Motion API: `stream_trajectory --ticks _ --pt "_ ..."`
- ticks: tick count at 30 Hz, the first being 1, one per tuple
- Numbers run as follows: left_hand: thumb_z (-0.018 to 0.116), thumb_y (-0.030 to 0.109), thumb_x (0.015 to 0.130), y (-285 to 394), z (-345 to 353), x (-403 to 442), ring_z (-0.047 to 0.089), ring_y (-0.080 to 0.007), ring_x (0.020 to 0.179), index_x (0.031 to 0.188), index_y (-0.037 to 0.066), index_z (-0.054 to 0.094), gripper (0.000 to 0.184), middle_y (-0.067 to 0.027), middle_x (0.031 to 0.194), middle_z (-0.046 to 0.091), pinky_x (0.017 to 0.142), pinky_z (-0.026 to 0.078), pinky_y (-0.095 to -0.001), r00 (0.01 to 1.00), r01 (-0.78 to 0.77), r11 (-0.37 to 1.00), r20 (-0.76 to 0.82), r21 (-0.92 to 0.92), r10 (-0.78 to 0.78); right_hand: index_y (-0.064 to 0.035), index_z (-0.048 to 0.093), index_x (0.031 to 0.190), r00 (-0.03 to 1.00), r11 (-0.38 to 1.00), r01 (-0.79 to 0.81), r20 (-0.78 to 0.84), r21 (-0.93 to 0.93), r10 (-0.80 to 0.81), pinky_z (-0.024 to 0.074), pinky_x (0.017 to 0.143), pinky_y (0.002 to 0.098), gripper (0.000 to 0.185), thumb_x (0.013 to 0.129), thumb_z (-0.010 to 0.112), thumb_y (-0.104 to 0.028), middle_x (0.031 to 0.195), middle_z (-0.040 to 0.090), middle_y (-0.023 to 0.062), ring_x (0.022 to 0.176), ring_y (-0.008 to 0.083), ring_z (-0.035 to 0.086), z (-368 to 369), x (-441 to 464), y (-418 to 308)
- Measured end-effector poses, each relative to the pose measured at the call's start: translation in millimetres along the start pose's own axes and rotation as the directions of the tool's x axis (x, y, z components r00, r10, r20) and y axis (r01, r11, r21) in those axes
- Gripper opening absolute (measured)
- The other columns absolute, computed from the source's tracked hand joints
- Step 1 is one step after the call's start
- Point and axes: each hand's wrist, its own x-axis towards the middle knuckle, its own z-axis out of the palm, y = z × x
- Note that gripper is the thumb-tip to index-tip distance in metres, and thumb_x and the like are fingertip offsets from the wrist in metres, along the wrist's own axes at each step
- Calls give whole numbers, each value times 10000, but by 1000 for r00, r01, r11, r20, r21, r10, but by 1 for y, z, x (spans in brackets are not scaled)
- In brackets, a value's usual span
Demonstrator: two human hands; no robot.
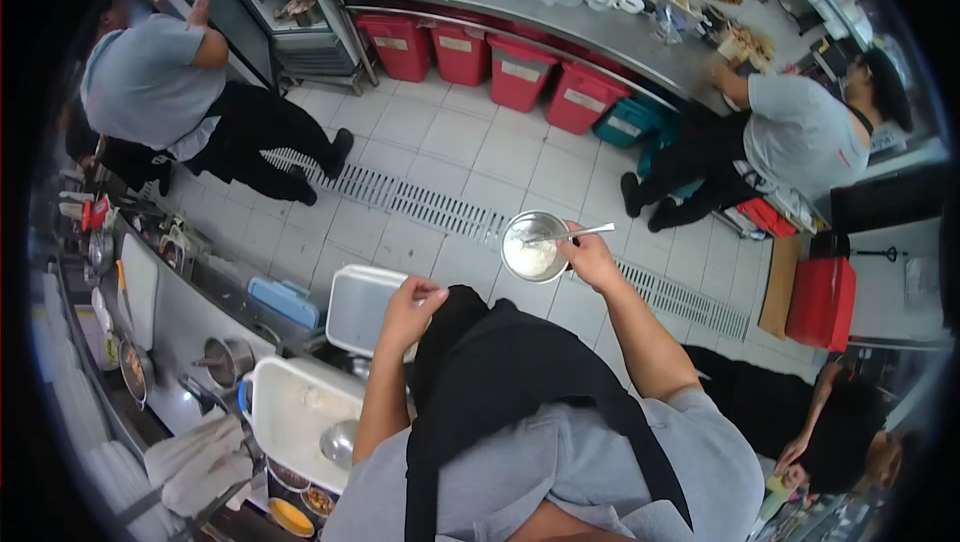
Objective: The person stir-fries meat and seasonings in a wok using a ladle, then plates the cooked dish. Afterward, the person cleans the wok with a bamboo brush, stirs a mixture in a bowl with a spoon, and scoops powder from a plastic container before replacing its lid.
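My right hand (592,260) grips the rim of a round metal bowl (507,264) out in front of my body, above the tiled floor. Inside it is a white, creamy-looking substance (533,260). A metal spoon (585,233) rests in the bowl, its handle sticking out over my right hand. My left hand (408,312) hovers beside my black apron (500,372), fingers loosely bent and thumb apart, with nothing visible in it. Nearest to it is a white rectangular tub (368,280). A larger white tub (275,379) with a metal bowl (340,444) inside stands to my left.
People stand at the far left (155,72), far right (800,127) and near right (800,422). Red bins (463,52) line the floor under the steel counter (420,7). A counter with pots (228,362) runs along my left; a floor drain (420,202) crosses ahead.
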Motion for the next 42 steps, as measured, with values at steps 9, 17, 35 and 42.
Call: stream_trajectory --ticks 9,17,35,42 --pt "812 311 915 0 0 233 670 -158 874 1053 4 674 365 -72 928 720 805 539 -319 984 117 993 132 5 -117 -14 556 1407 954 945 -10 -280 327 107 634 805 386 437 986 606 -117 1214 670 123 1051 231 698 -93 244 -76" --pt "749 281 961 94 -4 512 647 -120 849 1074 42 659 280 -51 962 705 751 539 -302 947 102 995 307 -16 -93 14 499 1457 862 915 107 -495 389 110 652 795 402 512 969 605 -97 1319 630 169 1074 284 699 -165 435 -136" --pt "742 369 949 31 18 973 636 -268 1165 1326 13 546 555 -130 1266 648 975 543 -421 847 352 614 -39 -707 -530 -12 639 1247 803 956 -102 -544 277 243 537 1012 416 296 1060 608 -239 1236 648 99 1133 233 638 -215 621 -100" --pt "661 237 973 -23 52 1110 631 -258 1190 1443 35 501 536 -135 1352 625 949 550 -401 978 -36 464 -126 -885 -164 -9 668 1280 886 758 324 -100 -566 -453 493 979 430 480 815 771 -73 1257 667 199 1157 364 614 -117 778 -188"
